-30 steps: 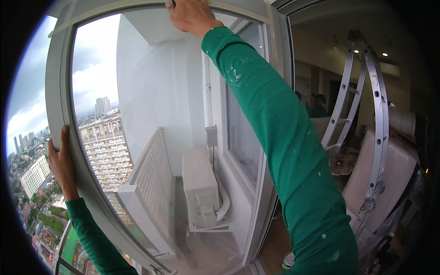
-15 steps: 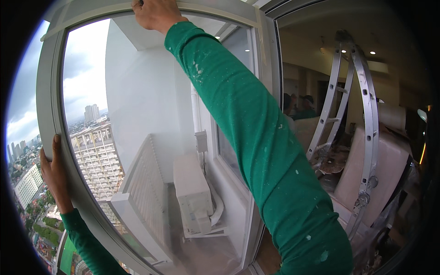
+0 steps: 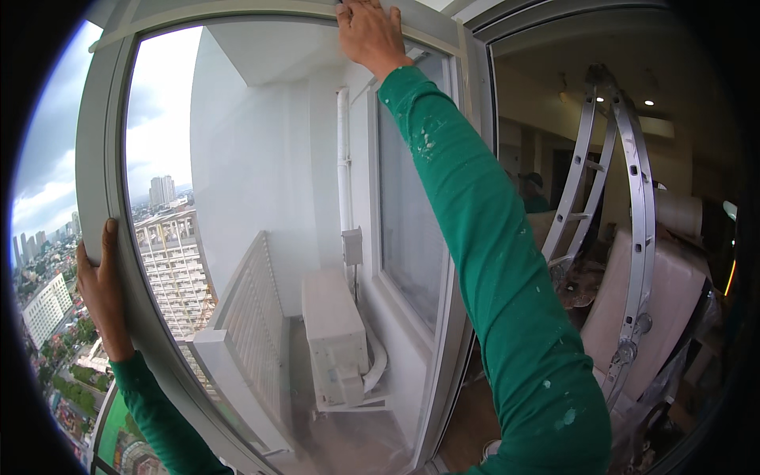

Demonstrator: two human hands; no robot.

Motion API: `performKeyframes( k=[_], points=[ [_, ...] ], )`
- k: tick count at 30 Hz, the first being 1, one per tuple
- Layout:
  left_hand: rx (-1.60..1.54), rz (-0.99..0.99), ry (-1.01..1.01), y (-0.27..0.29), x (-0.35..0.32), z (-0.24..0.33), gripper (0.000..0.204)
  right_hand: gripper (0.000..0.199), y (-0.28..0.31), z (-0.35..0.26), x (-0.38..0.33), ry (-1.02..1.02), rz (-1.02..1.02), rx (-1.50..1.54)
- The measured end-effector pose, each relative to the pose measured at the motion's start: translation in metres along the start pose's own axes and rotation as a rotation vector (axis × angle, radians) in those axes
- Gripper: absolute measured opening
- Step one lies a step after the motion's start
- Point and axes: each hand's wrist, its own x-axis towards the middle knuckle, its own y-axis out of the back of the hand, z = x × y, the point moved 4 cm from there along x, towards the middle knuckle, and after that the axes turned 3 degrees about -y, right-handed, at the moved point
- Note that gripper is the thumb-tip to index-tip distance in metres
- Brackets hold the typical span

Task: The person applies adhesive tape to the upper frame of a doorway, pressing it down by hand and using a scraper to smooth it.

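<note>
A tall glass door panel (image 3: pixel 101 170) with a grey frame stands in front of me. At its left upright, my left hand (image 3: pixel 103 297) grips the frame, thumb on the face and fingers against the outer edge. High up, my right hand (image 3: pixel 370 33) is closed against the top rail (image 3: pixel 261 17). A small dark bit shows at its fingertips, too little of it to name. Pale tape (image 3: pixel 170 22) runs along that rail. Both my arms wear green sleeves, the right one flecked with white paint.
Through the glass show an outdoor air-conditioner unit (image 3: pixel 332 336), a white slatted railing (image 3: pixel 249 348) and a pipe with a grey box (image 3: pixel 352 245). To the right, behind dark glass, stand an aluminium ladder (image 3: pixel 640 214) and covered furniture (image 3: pixel 645 309). City buildings (image 3: pixel 47 309) lie far below at left.
My right hand has moved right along the top rail. My left hand stays on the upright, while the whole view has shifted slightly.
</note>
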Motion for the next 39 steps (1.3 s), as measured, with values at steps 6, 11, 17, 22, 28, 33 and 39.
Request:
performKeyframes(
  k=[6,11,17,22,28,33,39],
  points=[
    [-0.045,0.034,-0.012,-0.007,-0.011,0.015,0.119,0.053,0.007,0.070,-0.001,-0.219,-0.045,-0.184],
    [-0.011,0.107,-0.032,-0.007,-0.004,0.006,0.120,0.053,0.017,0.081,-0.008,-0.201,-0.077,-0.122],
    [-0.017,0.041,0.004,0.000,-0.005,0.005,0.120,0.052,0.019,0.038,-0.005,-0.115,-0.127,-0.117],
    [-0.014,0.051,-0.021,0.005,-0.011,0.015,0.118,0.052,0.032,0.046,-0.007,-0.272,-0.209,-0.110],
    [0.003,0.078,-0.027,0.004,-0.011,0.012,0.118,0.054,0.030,0.054,-0.008,-0.224,-0.108,-0.092],
    [-0.016,0.054,-0.012,0.015,-0.012,0.016,0.119,0.055,0.024,0.043,0.000,-0.246,-0.149,-0.116],
    [0.015,0.140,-0.050,0.007,-0.012,0.011,0.121,0.055,0.039,0.065,-0.003,-0.348,-0.197,-0.137]
  ],
)
